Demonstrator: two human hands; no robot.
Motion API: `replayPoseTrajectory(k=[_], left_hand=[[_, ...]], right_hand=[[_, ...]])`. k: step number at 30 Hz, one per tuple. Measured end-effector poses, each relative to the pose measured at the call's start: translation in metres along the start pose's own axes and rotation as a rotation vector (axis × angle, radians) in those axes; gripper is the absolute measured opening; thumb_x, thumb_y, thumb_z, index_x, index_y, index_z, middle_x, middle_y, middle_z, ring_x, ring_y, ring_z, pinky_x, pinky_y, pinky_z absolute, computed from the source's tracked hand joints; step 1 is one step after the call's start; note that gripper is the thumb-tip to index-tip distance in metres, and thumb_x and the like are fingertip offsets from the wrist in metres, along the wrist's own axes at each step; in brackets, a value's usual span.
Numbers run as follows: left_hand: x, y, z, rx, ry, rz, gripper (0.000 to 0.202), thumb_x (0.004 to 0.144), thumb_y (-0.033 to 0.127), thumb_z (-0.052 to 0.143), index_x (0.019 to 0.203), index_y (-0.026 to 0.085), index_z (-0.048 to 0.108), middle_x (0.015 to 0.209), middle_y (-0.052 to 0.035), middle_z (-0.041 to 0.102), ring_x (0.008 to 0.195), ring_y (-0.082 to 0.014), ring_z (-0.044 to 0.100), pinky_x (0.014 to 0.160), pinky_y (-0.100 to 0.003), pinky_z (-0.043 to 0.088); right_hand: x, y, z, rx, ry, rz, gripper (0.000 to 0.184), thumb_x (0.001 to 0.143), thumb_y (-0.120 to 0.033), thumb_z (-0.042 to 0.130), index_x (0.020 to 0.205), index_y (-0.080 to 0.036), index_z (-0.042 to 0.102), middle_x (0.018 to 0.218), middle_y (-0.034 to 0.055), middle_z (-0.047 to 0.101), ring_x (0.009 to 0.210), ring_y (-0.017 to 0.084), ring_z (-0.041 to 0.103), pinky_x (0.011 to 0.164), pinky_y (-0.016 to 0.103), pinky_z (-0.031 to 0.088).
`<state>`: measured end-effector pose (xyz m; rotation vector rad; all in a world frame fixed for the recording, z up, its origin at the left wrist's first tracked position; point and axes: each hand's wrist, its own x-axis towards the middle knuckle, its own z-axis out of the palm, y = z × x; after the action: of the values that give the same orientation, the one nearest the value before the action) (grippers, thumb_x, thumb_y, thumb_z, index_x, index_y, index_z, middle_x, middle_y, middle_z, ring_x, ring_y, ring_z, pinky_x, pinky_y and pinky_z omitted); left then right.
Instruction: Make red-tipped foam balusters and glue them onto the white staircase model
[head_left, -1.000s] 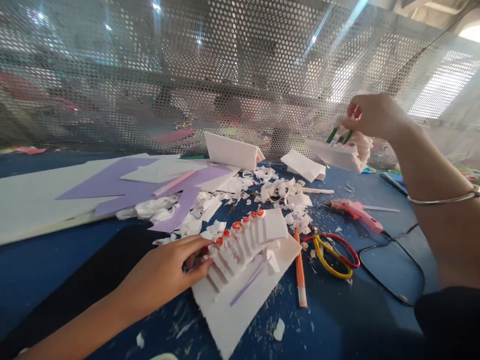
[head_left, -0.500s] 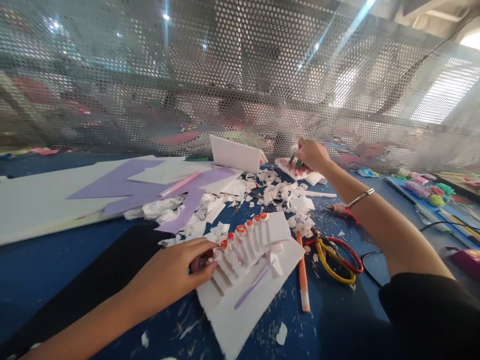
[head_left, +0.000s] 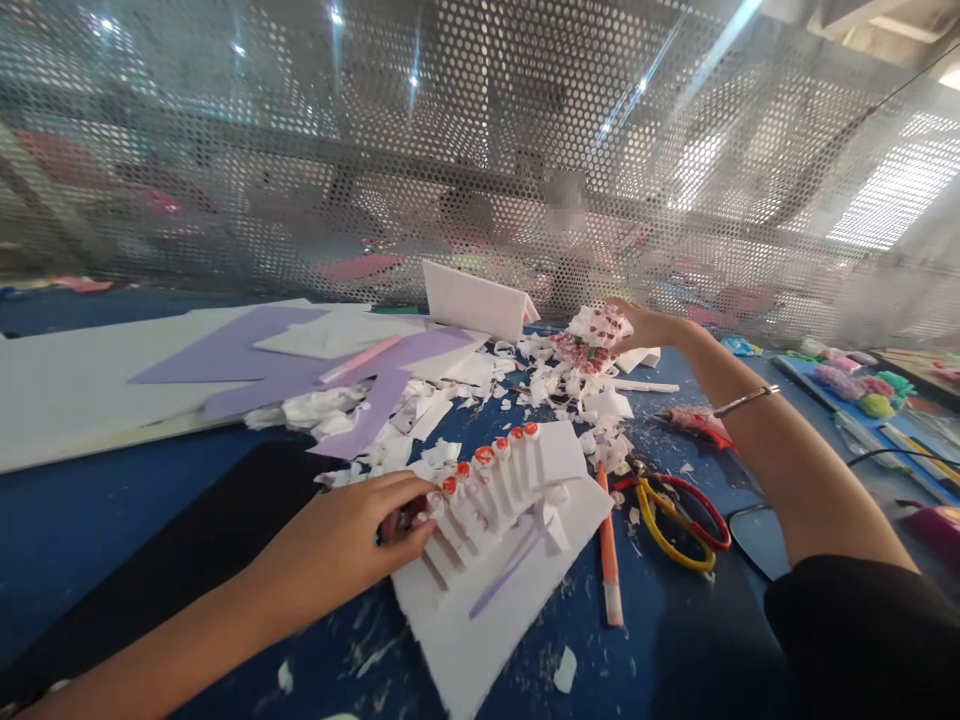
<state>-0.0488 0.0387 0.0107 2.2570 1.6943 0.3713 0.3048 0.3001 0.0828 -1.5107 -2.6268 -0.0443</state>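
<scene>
My left hand [head_left: 367,535] is closed, thumb and fingers pinching the left end of a white craft piece [head_left: 480,510]. A row of raised white strips runs along that piece, topped with red swirled discs, and it rests on a white foam sheet [head_left: 465,640]. Farther off, my right hand [head_left: 637,328] grips the right side of a small pink-and-white craft piece [head_left: 592,338]. This one is bumpy white with dark red dots above, pink crumbs and a little green below. It is tilted over the paper scraps, and my right fingers are partly hidden behind it.
White scraps [head_left: 570,390] litter the blue table [head_left: 300,660]. Right of the foam sheet lie an orange pen [head_left: 609,560] and red-and-yellow-handled pliers [head_left: 679,520]. White and purple sheets [head_left: 247,350] cover the left; a folded white board [head_left: 476,302] stands before a perforated metal screen [head_left: 375,150].
My right hand has shifted down and right, tilting the pink-and-white craft piece up off its flat position. My left hand stays on the white craft piece.
</scene>
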Motion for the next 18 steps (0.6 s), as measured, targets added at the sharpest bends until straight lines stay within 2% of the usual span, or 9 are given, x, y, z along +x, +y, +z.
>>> replayPoseTrajectory(k=[2, 5, 7, 11, 13, 18], left_hand=[[0.000, 0.000, 0.000, -0.004, 0.002, -0.002, 0.032, 0.079, 0.044, 0.039, 0.090, 0.021, 0.060, 0.075, -0.0005, 0.060, 0.061, -0.0157, 0.054, 0.057, -0.026, 0.036], [0.000, 0.000, 0.000, -0.006, -0.004, -0.003, 0.032, 0.079, 0.044, 0.039, 0.089, 0.022, 0.060, 0.075, -0.0003, 0.060, 0.062, -0.0157, 0.054, 0.058, -0.026, 0.037], [0.000, 0.000, 0.000, -0.001, -0.009, -0.006, 0.033, 0.079, 0.044, 0.039, 0.090, 0.021, 0.060, 0.075, -0.0006, 0.060, 0.062, -0.0158, 0.054, 0.058, -0.026, 0.037], [0.000, -0.001, 0.000, 0.012, -0.022, -0.006, 0.033, 0.079, 0.044, 0.039, 0.090, 0.021, 0.059, 0.076, -0.0009, 0.059, 0.062, -0.0160, 0.054, 0.059, -0.027, 0.037], [0.001, 0.000, 0.000, 0.017, -0.030, -0.003, 0.033, 0.079, 0.043, 0.039, 0.090, 0.020, 0.059, 0.076, -0.0009, 0.059, 0.062, -0.0159, 0.054, 0.060, -0.027, 0.037], [0.000, 0.001, -0.001, 0.018, -0.028, -0.010, 0.034, 0.079, 0.044, 0.039, 0.093, 0.019, 0.059, 0.078, -0.0016, 0.060, 0.064, -0.0161, 0.054, 0.060, -0.027, 0.036]], right_hand=[[0.003, 0.005, 0.011, 0.013, -0.041, 0.021, 0.107, 0.056, -0.051, 0.070, 0.139, -0.021, 0.010, 0.133, 0.0124, 0.039, 0.116, 0.028, 0.045, 0.092, 0.037, 0.041], [0.009, 0.007, 0.021, -0.006, -0.053, 0.048, 0.105, 0.058, -0.049, 0.071, 0.139, -0.018, 0.012, 0.131, 0.0137, 0.041, 0.115, 0.027, 0.045, 0.093, 0.036, 0.040], [0.014, 0.006, 0.023, -0.042, -0.052, 0.053, 0.089, 0.065, -0.047, 0.067, 0.136, -0.018, 0.022, 0.130, 0.0135, 0.041, 0.114, 0.026, 0.045, 0.094, 0.038, 0.039], [0.021, 0.002, 0.022, -0.138, -0.043, 0.058, 0.040, 0.084, -0.036, 0.050, 0.119, -0.017, 0.045, 0.121, 0.0092, 0.048, 0.105, 0.021, 0.050, 0.088, 0.043, 0.042], [0.021, -0.001, 0.022, -0.181, -0.026, 0.068, 0.034, 0.085, -0.034, 0.049, 0.114, -0.015, 0.050, 0.118, 0.0084, 0.050, 0.103, 0.020, 0.051, 0.086, 0.042, 0.044], [0.014, -0.006, 0.015, -0.227, 0.029, 0.088, 0.033, 0.085, -0.032, 0.050, 0.113, -0.015, 0.050, 0.116, 0.0081, 0.051, 0.102, 0.019, 0.052, 0.085, 0.041, 0.045]])
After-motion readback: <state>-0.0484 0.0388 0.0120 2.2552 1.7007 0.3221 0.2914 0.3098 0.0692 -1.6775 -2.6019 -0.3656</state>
